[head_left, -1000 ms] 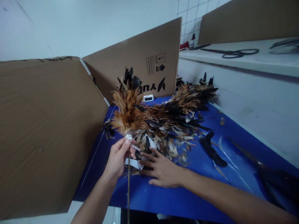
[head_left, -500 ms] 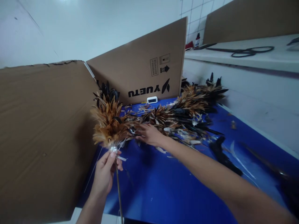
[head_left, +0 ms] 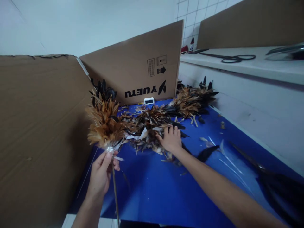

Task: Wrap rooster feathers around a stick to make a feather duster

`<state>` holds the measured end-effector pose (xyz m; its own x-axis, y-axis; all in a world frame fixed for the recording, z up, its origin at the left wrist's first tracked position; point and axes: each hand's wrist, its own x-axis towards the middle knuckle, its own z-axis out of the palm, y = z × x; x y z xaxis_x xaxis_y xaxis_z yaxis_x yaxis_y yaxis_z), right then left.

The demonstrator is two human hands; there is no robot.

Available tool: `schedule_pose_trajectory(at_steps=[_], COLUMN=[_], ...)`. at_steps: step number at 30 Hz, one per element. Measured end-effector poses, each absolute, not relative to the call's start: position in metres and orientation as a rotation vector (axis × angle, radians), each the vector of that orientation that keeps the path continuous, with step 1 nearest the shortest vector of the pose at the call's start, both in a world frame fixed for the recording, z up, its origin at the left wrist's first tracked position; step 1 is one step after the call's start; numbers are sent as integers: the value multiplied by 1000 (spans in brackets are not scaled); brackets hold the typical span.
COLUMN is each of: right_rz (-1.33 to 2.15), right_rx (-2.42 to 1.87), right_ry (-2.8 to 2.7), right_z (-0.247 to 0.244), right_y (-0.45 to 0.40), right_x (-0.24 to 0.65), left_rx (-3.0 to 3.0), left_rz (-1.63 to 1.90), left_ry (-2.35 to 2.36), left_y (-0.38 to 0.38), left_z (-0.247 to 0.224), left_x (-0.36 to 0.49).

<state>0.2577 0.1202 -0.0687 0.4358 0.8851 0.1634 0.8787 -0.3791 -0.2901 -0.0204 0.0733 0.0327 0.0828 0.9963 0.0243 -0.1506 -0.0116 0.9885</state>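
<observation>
My left hand (head_left: 102, 171) grips a feather duster (head_left: 105, 123) just under its feathers, where shiny clear tape wraps the thin stick. Brown feathers fan out above the grip, with black ones at the far tip. A strip of tape sticks out beside my fingers. My right hand (head_left: 171, 139) lies palm down with fingers spread, on a heap of loose feathers (head_left: 149, 139). Whether any feather is caught under the palm is hidden. Another bundle of brown and black feathers (head_left: 190, 103) lies behind the heap.
Cardboard panels (head_left: 137, 63) stand at the left and back of the blue table (head_left: 152, 190). A small white device (head_left: 148, 101) sits by the back panel. Large dark scissors (head_left: 261, 167) lie at the right. A white ledge (head_left: 266, 68) holds more scissors (head_left: 235, 59) and a small bottle (head_left: 192, 44).
My right hand has moved rightward across the loose feathers, and the heap has been pulled together and nearer. The left hand keeps its hold on the duster. The view has shifted slightly.
</observation>
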Motion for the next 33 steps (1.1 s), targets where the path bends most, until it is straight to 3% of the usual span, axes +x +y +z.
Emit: schedule_pose_trajectory(at_steps=[8,14,17,22,26,31,33], right_rz=[258,354,118,-312,-182,239,196], right_rx=[-2166,-1948,-1956,-2227,-2343,-2095,-2061], right_ry=[-1705,-1947,-1948,-1720,-1693,-1898,-1829], right_z=[-34,9,-7,-82,-95,-53,-44], right_y=[175,124,55,-40,-30,30,36], right_x=[151,189,247,315,285,237,251], left_rx=[1137,1150,1139,1143,1132,1148,1153], left_rz=[1273,1269,1264,1226,1202,1154,1141], left_ry=[1035,1065,1087,1069,993,928,925], left_y=[64,65,67,76,80,77,77], left_z=[46,45,42,33,28,29,29], left_x=[-24,-29,-29,-20,-1,21,24])
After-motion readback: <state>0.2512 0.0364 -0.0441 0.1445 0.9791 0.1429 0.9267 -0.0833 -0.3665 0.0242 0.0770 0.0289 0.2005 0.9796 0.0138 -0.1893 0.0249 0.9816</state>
